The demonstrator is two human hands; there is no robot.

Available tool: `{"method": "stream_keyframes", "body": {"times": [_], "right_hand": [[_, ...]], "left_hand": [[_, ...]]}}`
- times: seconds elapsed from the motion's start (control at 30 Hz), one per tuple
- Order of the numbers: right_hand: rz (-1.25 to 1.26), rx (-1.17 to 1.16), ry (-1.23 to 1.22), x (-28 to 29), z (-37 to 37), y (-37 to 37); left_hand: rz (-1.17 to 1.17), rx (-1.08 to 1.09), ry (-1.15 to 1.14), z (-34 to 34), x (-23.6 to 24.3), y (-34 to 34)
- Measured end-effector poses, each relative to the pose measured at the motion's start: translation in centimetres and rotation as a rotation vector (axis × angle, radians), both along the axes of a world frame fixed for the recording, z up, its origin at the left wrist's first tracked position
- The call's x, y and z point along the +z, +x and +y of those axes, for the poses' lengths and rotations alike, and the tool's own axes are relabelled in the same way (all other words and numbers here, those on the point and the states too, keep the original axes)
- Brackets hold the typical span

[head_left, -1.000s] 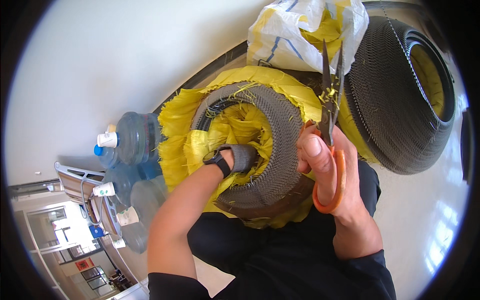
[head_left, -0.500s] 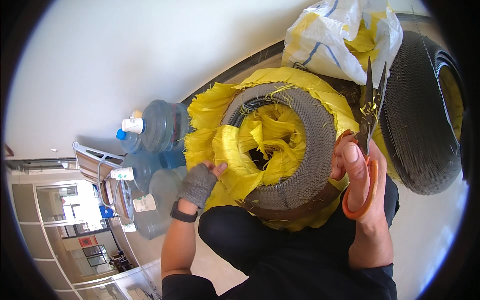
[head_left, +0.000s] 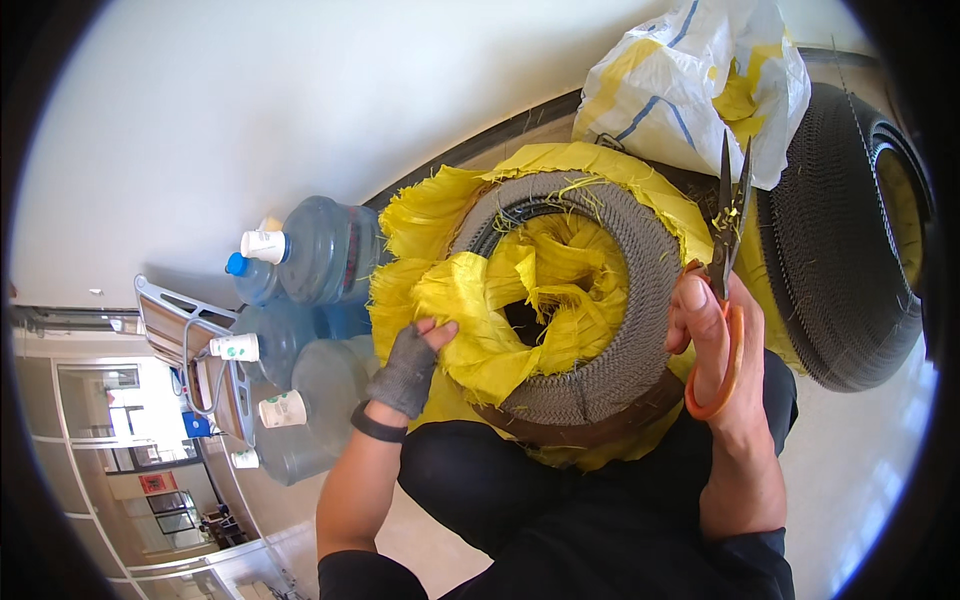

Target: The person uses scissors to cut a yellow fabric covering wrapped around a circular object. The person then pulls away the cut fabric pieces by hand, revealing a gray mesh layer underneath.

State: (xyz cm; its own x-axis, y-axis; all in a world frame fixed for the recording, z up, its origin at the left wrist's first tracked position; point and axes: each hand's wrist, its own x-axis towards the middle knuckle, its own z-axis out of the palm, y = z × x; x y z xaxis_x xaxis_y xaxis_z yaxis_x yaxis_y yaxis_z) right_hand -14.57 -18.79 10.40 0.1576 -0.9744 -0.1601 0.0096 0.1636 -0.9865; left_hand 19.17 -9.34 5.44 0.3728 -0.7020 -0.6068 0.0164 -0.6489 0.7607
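Observation:
A grey ridged roll (head_left: 640, 290) lies wrapped in frayed yellow woven sheeting (head_left: 470, 330), with more crumpled yellow material in its hollow middle. My left hand (head_left: 410, 365), in a grey fingerless glove with a dark band at the wrist, has its curled fingers gripping the sheeting's left fold. My right hand (head_left: 725, 360) holds orange-handled scissors (head_left: 733, 245) upright at the roll's right, their blades slightly apart, with yellow shreds on them.
A white bag (head_left: 640, 90) with yellow material stands behind. A dark ridged roll (head_left: 830, 270) is at right. Large water bottles (head_left: 320, 255) and a wood-and-metal folding item (head_left: 195, 340) are at left, along the wall. My bent knee (head_left: 445, 460) is below the wrapped roll.
My left hand has come out of the roll's middle to the sheeting's left side. The view has shifted, and the scissors sit farther right in it, still held.

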Motion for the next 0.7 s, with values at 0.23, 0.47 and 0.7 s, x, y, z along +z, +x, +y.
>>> {"method": "stream_keyframes", "body": {"times": [0.23, 0.47, 0.7], "right_hand": [[0.017, 0.018, -0.009, 0.1, -0.1, 0.0], [-0.017, -0.002, -0.053, 0.3, 0.1, -1.2], [-0.147, 0.042, -0.007, 0.5, 0.0, -1.8]], "left_hand": [[-1.144, -1.205, 0.068, -8.5, -1.2, -8.5], [-1.177, -1.635, 0.183, -11.7, -16.3, -9.3], [-1.11, -1.787, 0.376, -5.8, -31.2, 2.6]]}}
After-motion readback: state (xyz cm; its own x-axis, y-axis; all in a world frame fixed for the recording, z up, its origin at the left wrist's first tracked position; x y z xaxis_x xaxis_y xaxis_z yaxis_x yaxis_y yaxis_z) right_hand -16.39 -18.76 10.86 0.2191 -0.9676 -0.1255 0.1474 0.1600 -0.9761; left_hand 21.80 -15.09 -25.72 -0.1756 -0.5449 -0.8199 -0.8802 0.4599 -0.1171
